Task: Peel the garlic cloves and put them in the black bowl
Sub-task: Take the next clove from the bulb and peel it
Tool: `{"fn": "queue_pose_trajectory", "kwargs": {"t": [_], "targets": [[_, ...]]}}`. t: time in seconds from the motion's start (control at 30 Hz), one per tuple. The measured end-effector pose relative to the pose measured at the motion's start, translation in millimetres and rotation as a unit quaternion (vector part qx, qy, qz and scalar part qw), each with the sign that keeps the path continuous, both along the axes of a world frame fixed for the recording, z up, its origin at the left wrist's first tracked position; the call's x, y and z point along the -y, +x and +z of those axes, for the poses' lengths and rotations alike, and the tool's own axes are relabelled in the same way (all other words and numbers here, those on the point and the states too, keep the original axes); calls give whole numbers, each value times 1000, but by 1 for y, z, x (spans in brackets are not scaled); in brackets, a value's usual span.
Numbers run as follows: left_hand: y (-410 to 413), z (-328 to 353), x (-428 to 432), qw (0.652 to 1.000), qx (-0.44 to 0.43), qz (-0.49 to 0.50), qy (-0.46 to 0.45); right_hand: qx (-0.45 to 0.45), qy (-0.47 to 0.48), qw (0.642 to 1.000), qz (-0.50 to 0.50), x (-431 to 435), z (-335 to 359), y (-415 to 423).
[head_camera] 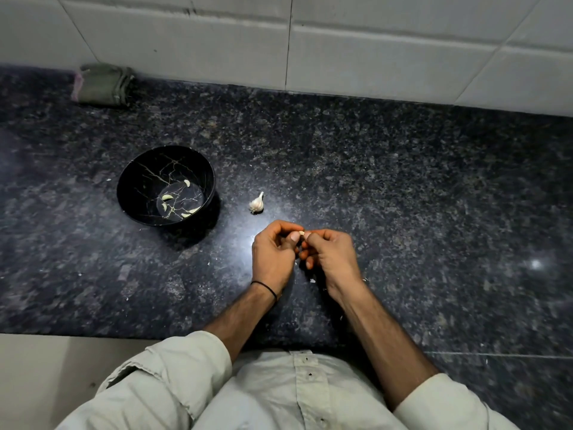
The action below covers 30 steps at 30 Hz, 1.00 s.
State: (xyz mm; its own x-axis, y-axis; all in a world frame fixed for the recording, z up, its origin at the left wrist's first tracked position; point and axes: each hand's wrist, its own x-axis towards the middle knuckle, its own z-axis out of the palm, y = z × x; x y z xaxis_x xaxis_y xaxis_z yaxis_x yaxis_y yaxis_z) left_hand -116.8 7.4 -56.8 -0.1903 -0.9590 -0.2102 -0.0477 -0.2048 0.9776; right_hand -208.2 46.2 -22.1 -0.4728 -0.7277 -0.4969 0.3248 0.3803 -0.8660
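Dark speckled granite counter (pixel 403 181) under white wall tiles (pixel 372 41), mid-frame my left hand (pixel 273 252) and right hand (pixel 331 256) both curled, pinching one garlic clove (pixel 301 234), black bowl (pixel 136 181) left.

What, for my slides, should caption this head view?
Left hand and right hand pinch a clove; peeled cloves in the bowl, bulb beside it.

A gold-veined round black bowl (pixel 136 169) stands upright and holds several peeled pale cloves (pixel 167 197). A small white garlic bulb (pixel 257 203) lies near the bowl, to its right. A tan-skinned clove (pixel 300 234) is held aloft.
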Motion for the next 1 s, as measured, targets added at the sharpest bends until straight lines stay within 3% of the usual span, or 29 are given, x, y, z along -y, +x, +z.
{"fn": "queue_pose_trajectory", "kwargs": {"t": [0.2,0.63,1.0], "targets": [[-1,4,1,998,-45,15,52,10,-7,1000,-6,3,-2,6],[1,5,5,996,-45,8,82,-138,-1,989,48,-5,-12,5],[4,7,5,996,-54,0,70,-277,1,958,79,-17,0,-6]]}}
